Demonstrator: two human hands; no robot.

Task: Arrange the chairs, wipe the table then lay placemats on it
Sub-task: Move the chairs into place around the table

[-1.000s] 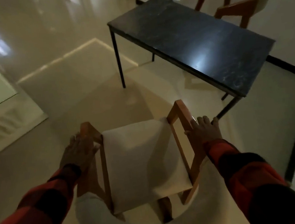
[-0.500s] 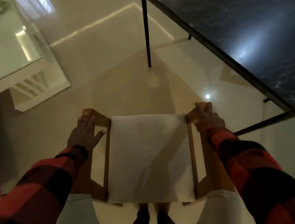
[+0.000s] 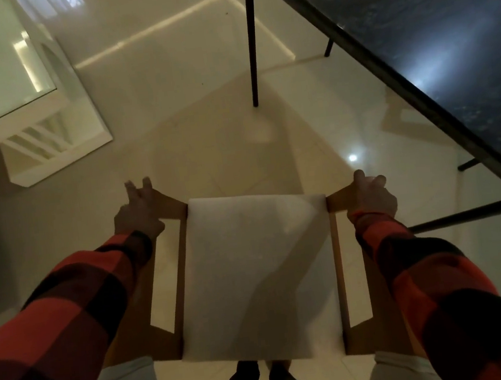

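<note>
Head view shows both grips, left hand (image 3: 137,216) and right hand (image 3: 372,196), closed on the chair (image 3: 257,270) armrests at lower centre; swinging it could knock the bench (image 3: 430,28) leg at upper right.

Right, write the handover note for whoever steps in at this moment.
Left hand: on the chair's left armrest, fingers partly lifted; grip unclear.
Right hand: wrapped over the front of the right armrest.
Chair: directly in front of you, short of the dark table ahead to the right, not tucked in.
Done: nothing that shows.
Left: place the chairs, wipe the table, lay placemats. No cloth or placemats in view.
</note>
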